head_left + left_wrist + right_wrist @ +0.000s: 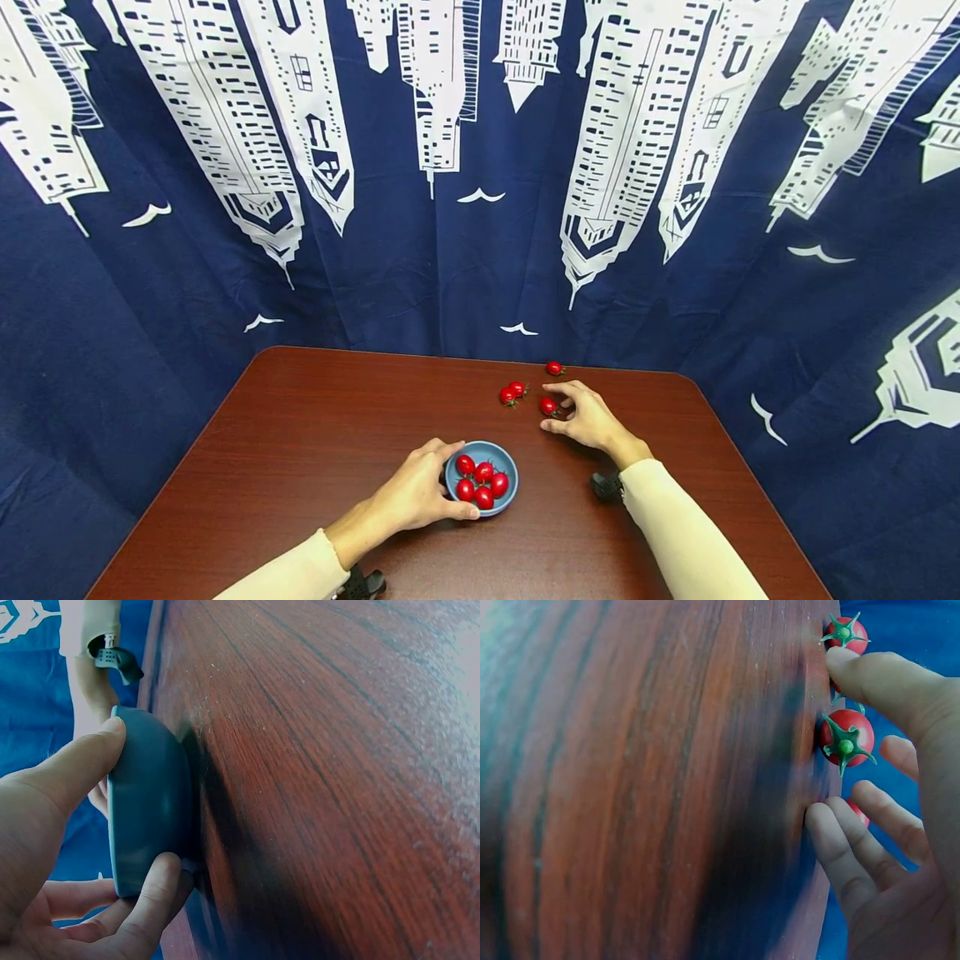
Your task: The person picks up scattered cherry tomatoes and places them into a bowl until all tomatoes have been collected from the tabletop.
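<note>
My left hand [416, 492] holds a small blue bowl [513, 492] by its side. In the left wrist view the thumb lies at the bowl's rim and the other fingers curl under its opposite side. Several red cherry tomatoes [483, 472] with green stems lie inside the bowl. Farther back on the right, my right hand [592, 419] spreads thumb and fingers on either side of a single cherry tomato [847, 739]. A gap shows between that tomato and the fingertips in the right wrist view.
Two more cherry tomatoes [507, 397] lie side by side, left of the right hand. Another tomato [554, 367] sits close to the back edge of the brown wooden table [337, 417]. Behind the table hangs a navy curtain [420, 275] with white buildings.
</note>
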`<state>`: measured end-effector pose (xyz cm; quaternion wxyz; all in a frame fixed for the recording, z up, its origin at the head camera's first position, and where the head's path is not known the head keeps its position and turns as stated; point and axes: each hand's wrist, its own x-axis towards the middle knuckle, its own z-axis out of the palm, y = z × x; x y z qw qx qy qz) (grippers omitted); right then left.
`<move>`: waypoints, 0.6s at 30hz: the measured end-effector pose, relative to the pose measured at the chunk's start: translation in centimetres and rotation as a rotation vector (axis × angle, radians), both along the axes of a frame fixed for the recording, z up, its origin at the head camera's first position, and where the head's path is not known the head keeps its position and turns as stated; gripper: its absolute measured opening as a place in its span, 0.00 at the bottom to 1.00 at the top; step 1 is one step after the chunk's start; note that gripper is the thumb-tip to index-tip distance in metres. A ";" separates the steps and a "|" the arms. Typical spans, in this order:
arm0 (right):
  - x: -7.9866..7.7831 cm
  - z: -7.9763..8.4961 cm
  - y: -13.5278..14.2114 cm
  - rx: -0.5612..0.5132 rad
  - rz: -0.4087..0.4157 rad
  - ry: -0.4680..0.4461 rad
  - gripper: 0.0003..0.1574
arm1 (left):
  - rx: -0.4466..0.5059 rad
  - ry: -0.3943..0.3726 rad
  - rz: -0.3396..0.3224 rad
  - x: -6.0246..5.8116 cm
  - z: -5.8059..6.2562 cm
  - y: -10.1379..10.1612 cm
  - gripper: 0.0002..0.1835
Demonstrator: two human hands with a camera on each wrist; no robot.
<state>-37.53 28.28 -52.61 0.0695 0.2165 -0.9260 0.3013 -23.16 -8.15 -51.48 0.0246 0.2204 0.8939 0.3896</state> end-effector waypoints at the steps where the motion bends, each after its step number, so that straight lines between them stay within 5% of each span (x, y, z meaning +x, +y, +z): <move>1: -0.1 0.0 -0.1 -0.002 0.001 -0.004 0.44 | -0.002 0.002 0.003 0.0 0.0 0.0 0.59; 18: -0.6 -0.2 -0.7 -0.020 -0.017 0.016 0.19 | 0.026 -0.005 -0.001 0.0 0.0 -0.2 0.58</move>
